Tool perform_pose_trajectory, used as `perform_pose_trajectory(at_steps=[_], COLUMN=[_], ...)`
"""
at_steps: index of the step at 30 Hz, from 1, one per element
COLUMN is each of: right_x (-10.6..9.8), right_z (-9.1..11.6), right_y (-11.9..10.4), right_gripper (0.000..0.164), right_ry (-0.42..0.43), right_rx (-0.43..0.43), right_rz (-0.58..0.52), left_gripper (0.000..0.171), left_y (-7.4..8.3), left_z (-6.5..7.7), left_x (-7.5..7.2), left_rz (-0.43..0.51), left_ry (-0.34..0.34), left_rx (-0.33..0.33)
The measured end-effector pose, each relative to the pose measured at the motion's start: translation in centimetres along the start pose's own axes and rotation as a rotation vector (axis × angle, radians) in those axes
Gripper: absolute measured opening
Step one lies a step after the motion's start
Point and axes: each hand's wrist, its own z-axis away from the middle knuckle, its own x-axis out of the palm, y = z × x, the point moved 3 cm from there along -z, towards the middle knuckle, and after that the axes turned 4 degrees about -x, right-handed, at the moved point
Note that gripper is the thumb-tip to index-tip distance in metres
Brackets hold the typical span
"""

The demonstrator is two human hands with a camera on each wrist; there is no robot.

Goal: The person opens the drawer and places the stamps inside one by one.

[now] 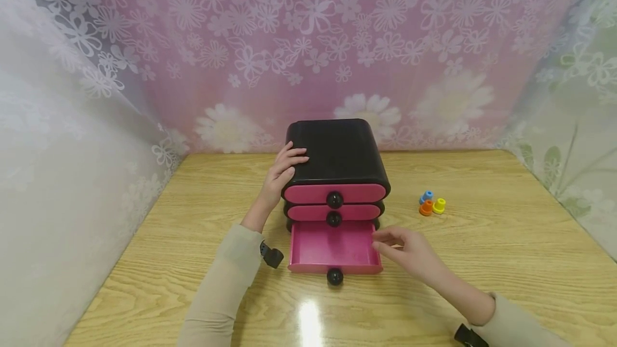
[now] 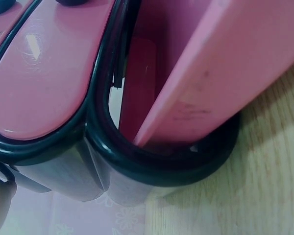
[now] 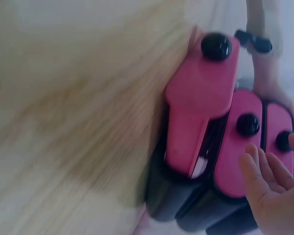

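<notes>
A small black chest of three pink drawers (image 1: pixel 337 149) stands on the wooden table. Its bottom drawer (image 1: pixel 332 269) is pulled out, and no object shows inside. The upper two drawers are closed, each with a round black knob. My left hand (image 1: pixel 283 170) rests on the chest's top left edge, fingers spread over the lid; only a bit of it shows in the left wrist view. Beside the right wall of the pulled-out drawer is my right hand (image 1: pixel 409 253), fingers loosely bent with nothing visible in them. In the right wrist view, the right hand (image 3: pixel 277 193) appears before the drawer fronts.
To the right of the chest, three small plastic pegs stand close together: a blue peg (image 1: pixel 426 197), an orange peg (image 1: pixel 426 208) and a yellow peg (image 1: pixel 439 206). A pink flowered curtain (image 1: pixel 337 58) hangs behind the table, with pale curtains at both sides.
</notes>
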Motion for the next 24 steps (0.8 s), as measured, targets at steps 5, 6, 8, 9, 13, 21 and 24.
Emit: perform_pose_trajectory(at_steps=[5,6,8,9,13,21,24], right_x=[-1.6,-1.9,-2.5,-2.8,-3.8,-5.6,-6.2], right_z=[-0.3,-0.4,-0.5,-0.6,-0.7,-0.9,-1.0], right_y=[1.1,1.4,1.8,2.0,2.8,4.4,5.0], right_gripper=[0.026,0.027,0.027,0.027,0.028,0.036,0.037], right_ry=[0.067,0.080,0.106,0.117,0.148,0.180,0.187], right_rx=[0.015,0.009,0.009,0.007,0.019,0.060,0.067], right_rz=[0.079,0.089,0.110,0.121,0.139,0.177,0.184], left_gripper=[0.033,0.032,0.032,0.032,0.031,0.031,0.032], left_y=[2.0,2.4,2.8,3.0,2.9,2.9,2.9], left_z=[-0.2,-0.2,-0.3,-0.3,-0.3,-0.3,-0.3], left_x=[0.3,0.3,0.4,0.4,0.4,0.4,0.5], left_rz=[-0.002,-0.004,-0.008,-0.010,-0.011,-0.010,-0.013], left_ry=[0.001,0.002,0.004,0.004,0.006,0.005,0.002], left_rx=[0.001,0.001,0.002,0.000,-0.006,-0.004,0.000])
